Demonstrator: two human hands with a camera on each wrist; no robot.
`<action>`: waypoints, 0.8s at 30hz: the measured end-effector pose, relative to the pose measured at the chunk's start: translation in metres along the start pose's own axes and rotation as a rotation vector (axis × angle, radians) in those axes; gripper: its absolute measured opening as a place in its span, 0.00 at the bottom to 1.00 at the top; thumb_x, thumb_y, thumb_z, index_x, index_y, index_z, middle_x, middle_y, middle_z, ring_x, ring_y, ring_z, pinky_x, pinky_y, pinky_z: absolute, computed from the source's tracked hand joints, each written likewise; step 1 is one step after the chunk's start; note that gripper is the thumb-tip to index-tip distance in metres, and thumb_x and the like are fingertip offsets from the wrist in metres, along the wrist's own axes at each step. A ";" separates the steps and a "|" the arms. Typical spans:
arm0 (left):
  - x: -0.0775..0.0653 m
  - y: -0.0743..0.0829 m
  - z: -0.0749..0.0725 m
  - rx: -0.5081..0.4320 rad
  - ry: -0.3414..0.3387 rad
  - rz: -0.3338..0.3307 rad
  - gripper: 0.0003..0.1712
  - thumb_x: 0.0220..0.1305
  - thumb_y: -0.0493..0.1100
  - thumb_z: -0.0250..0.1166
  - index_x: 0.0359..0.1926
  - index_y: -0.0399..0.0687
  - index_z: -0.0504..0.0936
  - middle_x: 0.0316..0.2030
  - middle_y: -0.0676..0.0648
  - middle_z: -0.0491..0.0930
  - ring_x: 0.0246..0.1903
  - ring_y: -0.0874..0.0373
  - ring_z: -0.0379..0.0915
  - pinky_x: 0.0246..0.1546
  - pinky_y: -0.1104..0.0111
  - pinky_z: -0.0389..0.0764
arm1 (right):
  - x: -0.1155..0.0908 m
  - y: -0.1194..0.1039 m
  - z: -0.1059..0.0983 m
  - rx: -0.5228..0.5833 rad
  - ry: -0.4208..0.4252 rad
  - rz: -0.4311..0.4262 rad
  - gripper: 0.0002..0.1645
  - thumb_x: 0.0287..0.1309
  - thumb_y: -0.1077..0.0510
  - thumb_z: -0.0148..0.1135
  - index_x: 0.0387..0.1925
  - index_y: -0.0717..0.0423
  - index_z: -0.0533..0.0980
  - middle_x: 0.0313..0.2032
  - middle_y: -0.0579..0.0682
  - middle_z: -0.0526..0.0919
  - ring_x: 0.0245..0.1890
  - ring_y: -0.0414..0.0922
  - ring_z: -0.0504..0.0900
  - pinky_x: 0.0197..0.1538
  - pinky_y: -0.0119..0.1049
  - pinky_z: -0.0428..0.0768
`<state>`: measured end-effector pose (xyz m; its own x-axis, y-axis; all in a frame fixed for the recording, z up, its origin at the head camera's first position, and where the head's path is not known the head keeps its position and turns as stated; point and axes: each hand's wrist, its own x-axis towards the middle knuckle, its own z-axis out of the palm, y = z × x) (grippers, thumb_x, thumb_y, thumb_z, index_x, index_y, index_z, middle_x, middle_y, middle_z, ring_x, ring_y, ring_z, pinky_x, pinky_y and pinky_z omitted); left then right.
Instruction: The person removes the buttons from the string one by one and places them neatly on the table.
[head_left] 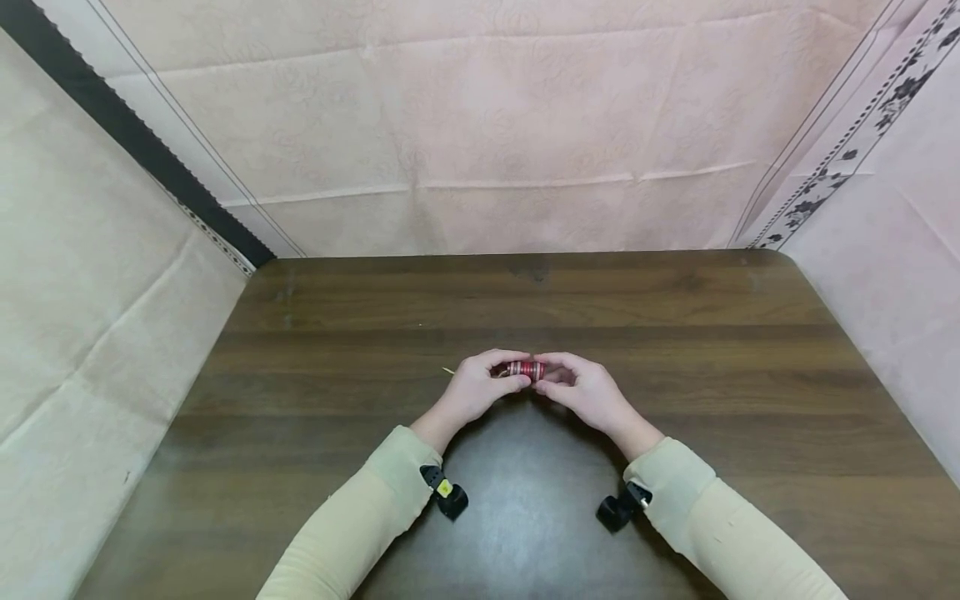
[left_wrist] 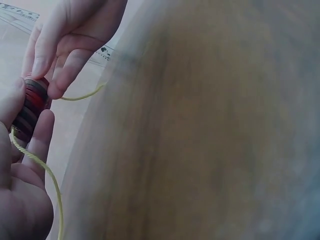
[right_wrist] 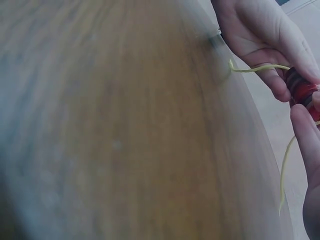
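Both hands meet over the middle of the table, holding a short stack of red and dark round pieces (head_left: 527, 370), like discs or beads in a row. A yellow cord (left_wrist: 49, 172) comes out at both ends of the stack, so it seems to run through it. My left hand (head_left: 471, 390) pinches the left end between thumb and fingers. At the other end, my right hand (head_left: 590, 393) grips the stack with its thumb and fingertips. One cord end (right_wrist: 255, 69) sticks out past the left hand in the right wrist view. Fingers hide part of the stack.
Beneath the hands lies a brown wooden table (head_left: 337, 292), its far edge meeting a pale cloth backdrop (head_left: 480, 125). Similar cloth hangs at the left and right sides. A small black wrist camera (head_left: 450, 500) is strapped to the left sleeve, another (head_left: 617, 512) to the right.
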<state>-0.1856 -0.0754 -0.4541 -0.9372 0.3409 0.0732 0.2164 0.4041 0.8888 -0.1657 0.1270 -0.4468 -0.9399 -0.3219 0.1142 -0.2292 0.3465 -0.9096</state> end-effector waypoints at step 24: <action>-0.002 0.002 0.002 -0.122 -0.022 -0.015 0.20 0.54 0.45 0.71 0.49 0.48 0.82 0.40 0.48 0.80 0.24 0.58 0.77 0.26 0.66 0.79 | 0.002 0.003 0.012 0.177 0.015 0.063 0.20 0.53 0.65 0.66 0.47 0.61 0.70 0.42 0.57 0.80 0.38 0.44 0.83 0.32 0.31 0.77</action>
<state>-0.1828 -0.0732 -0.4536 -0.9337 0.3543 0.0507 0.1661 0.3034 0.9383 -0.1654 0.1173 -0.4543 -0.9548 -0.2911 0.0597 -0.1232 0.2049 -0.9710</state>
